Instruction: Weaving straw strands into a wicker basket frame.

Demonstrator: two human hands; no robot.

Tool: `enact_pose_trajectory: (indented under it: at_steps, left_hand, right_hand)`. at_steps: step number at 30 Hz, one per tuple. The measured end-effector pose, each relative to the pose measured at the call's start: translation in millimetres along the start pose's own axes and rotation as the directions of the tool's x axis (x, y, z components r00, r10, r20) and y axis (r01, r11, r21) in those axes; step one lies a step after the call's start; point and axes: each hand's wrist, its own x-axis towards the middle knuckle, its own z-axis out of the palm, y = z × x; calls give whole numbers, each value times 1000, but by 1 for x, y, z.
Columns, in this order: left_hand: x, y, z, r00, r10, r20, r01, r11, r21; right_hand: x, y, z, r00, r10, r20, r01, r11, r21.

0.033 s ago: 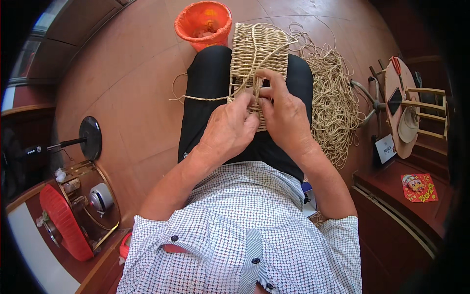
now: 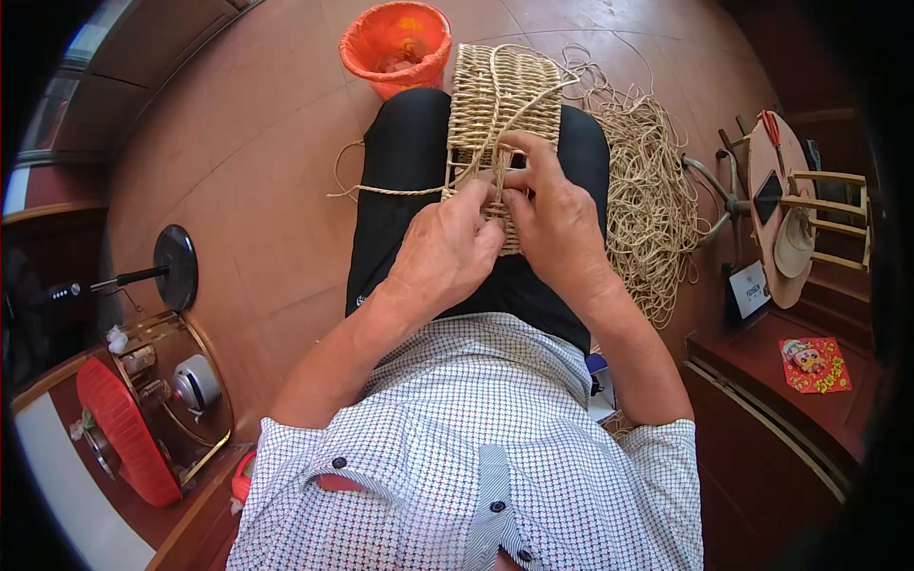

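A woven rope basket (image 2: pixel 503 100) lies on my lap between my black-clad thighs, with loose cords (image 2: pixel 395 189) over it and trailing to the left. My left hand (image 2: pixel 446 243) has its fingers closed at the lower, partly woven section, pinching strands against the frame; the fingertips are partly hidden. My right hand (image 2: pixel 557 228) grips an upright strand just right of it, index finger bent over the top and thumb beside the left fingers.
A red lined bin (image 2: pixel 394 52) stands beyond my left knee. A large heap of rope (image 2: pixel 647 190) lies at the right, beside a round board (image 2: pixel 766 266) with scissors and a small chair (image 2: pixel 838 224). At the left are a black stand (image 2: pixel 176 268) and a cart (image 2: pixel 200 428).
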Motion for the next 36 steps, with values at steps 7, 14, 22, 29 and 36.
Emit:
enact_pose_trajectory:
  at_steps: [7,14,22,29,36]
  left_hand:
    - [-8,-16,16,982,137,-128,-110,973,202]
    - [-12,-12,21,984,122,-128,-94,973,212]
    - [-1,-19,34,732,664,-154,-500,677,541]
    - [-5,-16,43,730,680,-63,-469,567,677]
    - [4,1,40,839,541,-53,-420,707,568]
  right_hand:
    - [-7,-6,10,985,-81,-154,67,993,-94]
    - [-15,13,-3,935,351,56,-239,501,832]
    - [-15,61,-73,909,392,144,-295,358,886]
    - [14,74,-104,922,372,-108,-173,644,745]
    - [55,34,-69,999,53,-8,-38,821,570]
